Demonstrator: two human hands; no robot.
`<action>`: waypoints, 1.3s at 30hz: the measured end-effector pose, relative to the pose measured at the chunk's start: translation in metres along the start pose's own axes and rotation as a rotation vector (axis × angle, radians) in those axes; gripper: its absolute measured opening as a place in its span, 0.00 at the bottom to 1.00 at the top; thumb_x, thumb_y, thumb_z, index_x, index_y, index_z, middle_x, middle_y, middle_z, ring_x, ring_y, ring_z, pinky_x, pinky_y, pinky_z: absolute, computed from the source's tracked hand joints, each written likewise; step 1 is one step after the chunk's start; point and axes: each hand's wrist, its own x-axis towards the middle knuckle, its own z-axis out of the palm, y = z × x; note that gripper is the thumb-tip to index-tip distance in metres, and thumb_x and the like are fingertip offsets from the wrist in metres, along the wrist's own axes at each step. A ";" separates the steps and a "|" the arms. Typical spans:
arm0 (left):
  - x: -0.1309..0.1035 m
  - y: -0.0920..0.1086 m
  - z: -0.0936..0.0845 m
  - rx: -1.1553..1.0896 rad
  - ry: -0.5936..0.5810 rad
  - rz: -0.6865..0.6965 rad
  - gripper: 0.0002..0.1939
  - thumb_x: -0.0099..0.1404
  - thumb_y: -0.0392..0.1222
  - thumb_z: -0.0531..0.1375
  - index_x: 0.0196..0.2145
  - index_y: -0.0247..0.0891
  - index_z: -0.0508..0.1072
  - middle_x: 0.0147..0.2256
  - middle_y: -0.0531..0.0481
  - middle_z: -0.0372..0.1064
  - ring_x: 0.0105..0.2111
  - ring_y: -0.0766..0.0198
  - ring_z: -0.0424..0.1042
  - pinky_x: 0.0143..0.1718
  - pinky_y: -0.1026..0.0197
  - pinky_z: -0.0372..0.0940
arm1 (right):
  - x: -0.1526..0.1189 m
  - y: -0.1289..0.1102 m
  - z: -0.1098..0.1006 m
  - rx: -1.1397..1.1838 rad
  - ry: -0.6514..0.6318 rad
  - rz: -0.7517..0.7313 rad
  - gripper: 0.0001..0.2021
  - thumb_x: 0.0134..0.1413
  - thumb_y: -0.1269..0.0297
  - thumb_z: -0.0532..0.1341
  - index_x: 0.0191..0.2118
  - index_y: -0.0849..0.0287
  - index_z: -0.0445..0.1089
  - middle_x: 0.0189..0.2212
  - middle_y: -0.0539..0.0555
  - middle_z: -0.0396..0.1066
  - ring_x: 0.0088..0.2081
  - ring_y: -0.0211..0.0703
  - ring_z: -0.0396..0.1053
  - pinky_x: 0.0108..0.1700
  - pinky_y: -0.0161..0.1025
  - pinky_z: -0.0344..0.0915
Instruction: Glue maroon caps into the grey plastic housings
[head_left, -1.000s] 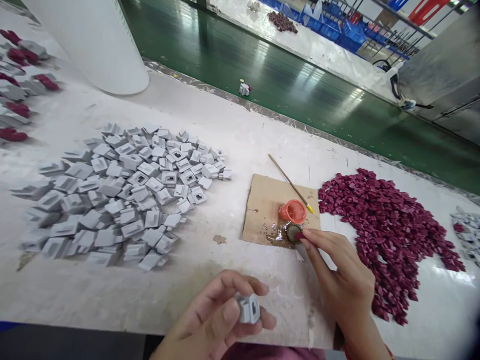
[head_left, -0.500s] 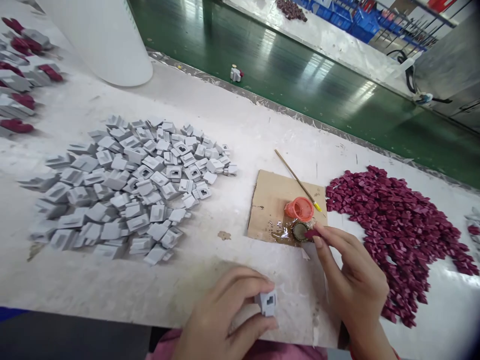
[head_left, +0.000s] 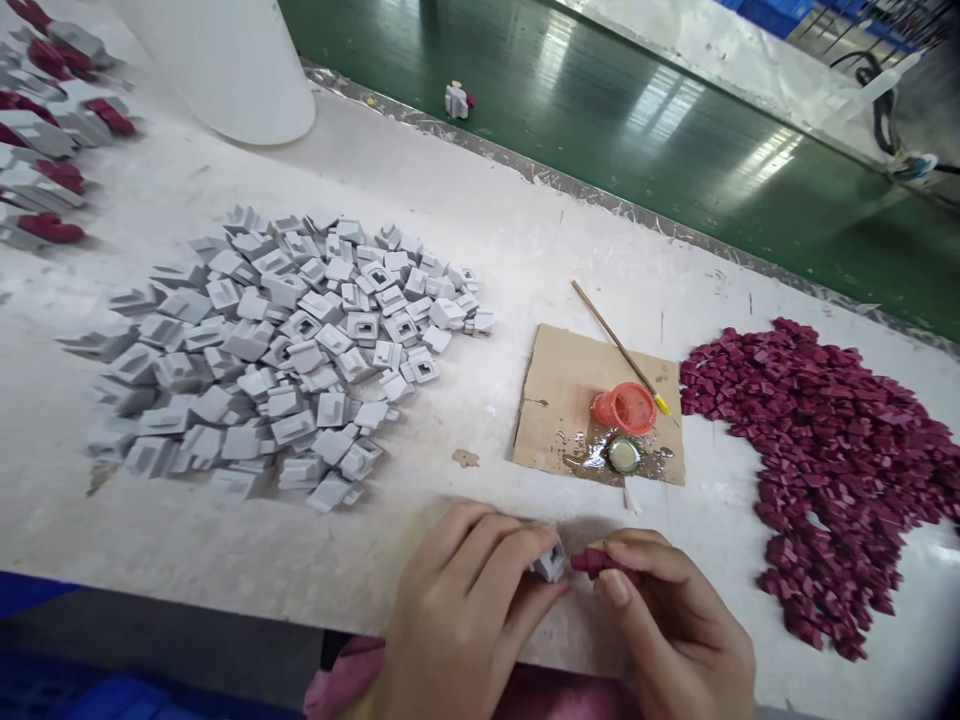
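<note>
Near the table's front edge my left hand (head_left: 480, 590) grips a small grey plastic block (head_left: 551, 562), its socket facing right. My right hand (head_left: 671, 610) pinches a maroon plastic piece (head_left: 591, 563) between thumb and forefinger. The maroon piece points at the socket, with a narrow gap between the two. Beyond my hands lies a cardboard sheet (head_left: 559, 380). On it are a red cup (head_left: 628, 408) tipped towards me, a bottle cap (head_left: 623, 455) in a wet patch, and a thin yellow-tipped stick (head_left: 619, 345).
A heap of grey blocks (head_left: 300, 350) spreads over the left of the table, and a heap of maroon pieces (head_left: 832, 460) over the right. A white cylinder (head_left: 232, 70) stands at the back left beside joined grey-and-maroon parts (head_left: 45, 180). One assembled part (head_left: 457, 101) lies on the green belt (head_left: 600, 110).
My right hand has drawn the maroon piece away from the bottle cap and down towards the grey block. The left hand has turned the block slightly. The camera view has shifted.
</note>
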 end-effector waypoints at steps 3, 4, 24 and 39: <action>0.002 0.000 0.000 -0.006 0.004 -0.005 0.09 0.63 0.35 0.64 0.41 0.39 0.72 0.34 0.50 0.76 0.35 0.60 0.71 0.38 0.59 0.68 | 0.000 0.004 -0.001 -0.015 -0.034 -0.009 0.10 0.54 0.76 0.63 0.41 0.55 0.73 0.32 0.52 0.75 0.34 0.38 0.76 0.34 0.30 0.76; 0.003 0.000 -0.001 -0.010 0.000 -0.007 0.08 0.63 0.35 0.64 0.41 0.39 0.72 0.34 0.50 0.76 0.35 0.59 0.71 0.38 0.59 0.68 | 0.000 0.004 -0.002 -0.029 -0.045 -0.017 0.11 0.54 0.76 0.63 0.41 0.55 0.73 0.33 0.52 0.76 0.34 0.39 0.76 0.34 0.30 0.76; 0.010 -0.005 -0.011 -0.008 -0.056 0.042 0.15 0.62 0.26 0.59 0.46 0.36 0.72 0.45 0.48 0.77 0.44 0.60 0.72 0.47 0.61 0.70 | 0.007 -0.002 -0.009 -0.254 -0.140 -0.377 0.10 0.54 0.78 0.62 0.40 0.59 0.74 0.37 0.55 0.78 0.39 0.43 0.77 0.40 0.38 0.78; 0.010 -0.006 -0.014 0.005 -0.101 0.086 0.15 0.67 0.29 0.57 0.50 0.33 0.73 0.49 0.46 0.76 0.46 0.60 0.71 0.49 0.62 0.69 | 0.010 0.002 -0.019 -0.348 -0.364 -0.484 0.15 0.56 0.79 0.60 0.49 0.64 0.72 0.46 0.58 0.76 0.52 0.46 0.72 0.49 0.39 0.75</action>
